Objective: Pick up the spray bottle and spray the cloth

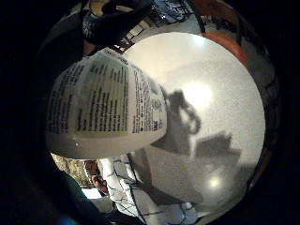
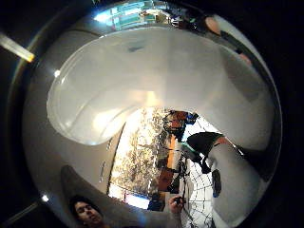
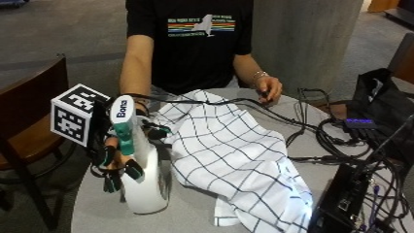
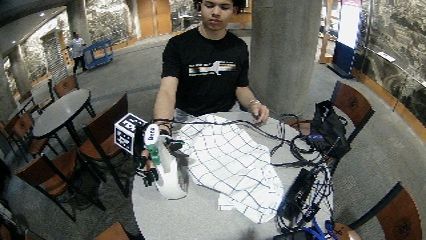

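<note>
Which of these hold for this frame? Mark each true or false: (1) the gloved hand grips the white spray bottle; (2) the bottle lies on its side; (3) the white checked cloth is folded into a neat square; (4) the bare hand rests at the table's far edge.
1. True: the black-gloved right hand grips the white plastic spray bottle.
2. False: the bottle is upright on the grey round table.
3. False: the white cloth with dark grid lines lies spread and rumpled beside the bottle.
4. True: the bare left hand rests there, touching black cables.
</note>
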The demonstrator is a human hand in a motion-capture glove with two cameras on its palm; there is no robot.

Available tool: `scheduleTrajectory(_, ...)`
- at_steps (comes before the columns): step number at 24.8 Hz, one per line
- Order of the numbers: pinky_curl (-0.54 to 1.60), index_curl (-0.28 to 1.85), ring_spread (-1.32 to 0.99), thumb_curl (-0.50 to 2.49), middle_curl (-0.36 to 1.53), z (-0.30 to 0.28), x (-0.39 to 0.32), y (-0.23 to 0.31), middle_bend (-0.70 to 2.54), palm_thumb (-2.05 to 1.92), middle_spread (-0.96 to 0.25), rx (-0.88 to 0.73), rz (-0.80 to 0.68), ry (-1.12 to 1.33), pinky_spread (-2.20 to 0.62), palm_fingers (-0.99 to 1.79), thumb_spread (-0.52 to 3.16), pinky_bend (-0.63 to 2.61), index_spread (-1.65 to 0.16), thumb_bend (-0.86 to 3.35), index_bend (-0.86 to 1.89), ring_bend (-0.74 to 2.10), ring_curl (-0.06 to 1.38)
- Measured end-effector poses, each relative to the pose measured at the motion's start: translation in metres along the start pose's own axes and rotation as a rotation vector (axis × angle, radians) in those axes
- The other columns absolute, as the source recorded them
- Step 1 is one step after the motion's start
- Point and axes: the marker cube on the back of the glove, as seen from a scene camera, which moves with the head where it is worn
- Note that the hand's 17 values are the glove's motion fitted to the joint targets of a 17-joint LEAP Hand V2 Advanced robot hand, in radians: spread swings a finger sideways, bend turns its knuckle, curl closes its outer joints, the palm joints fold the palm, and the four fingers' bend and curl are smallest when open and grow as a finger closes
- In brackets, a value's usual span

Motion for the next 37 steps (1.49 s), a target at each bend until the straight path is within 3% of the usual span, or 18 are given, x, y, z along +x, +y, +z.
scheduleTrajectory(4,0.30,0.15,0.00,0.40,0.48,0.002,0.000,-0.002,0.68,0.92,-0.06,0.045,-0.009,-0.011,0.35,0.61,0.81,0.30,-0.35,0.05,0.06,0.42,0.34)
scheduleTrajectory(10,0.26,0.26,-0.05,0.47,0.45,0.001,0.004,-0.004,0.56,1.06,-0.08,0.119,-0.022,-0.031,0.34,0.94,0.69,0.19,-0.28,0.08,0.40,0.36,0.32)
scheduleTrajectory(22,0.29,0.38,-0.11,0.57,0.46,0.003,0.001,-0.006,0.48,1.13,-0.11,0.160,-0.051,0.008,0.32,1.06,0.45,0.17,-0.23,0.01,0.39,0.30,0.35)
scheduleTrajectory(30,0.29,0.42,-0.12,0.62,0.47,-0.007,-0.004,0.000,0.46,1.14,-0.11,0.109,-0.089,0.026,0.31,1.09,0.37,0.16,-0.22,-0.02,0.34,0.27,0.36)
scheduleTrajectory(37,0.28,0.45,-0.13,0.65,0.48,-0.039,-0.055,0.020,0.46,1.14,-0.11,-0.069,-0.242,0.105,0.30,1.13,0.32,0.16,-0.22,-0.03,0.32,0.29,0.37)
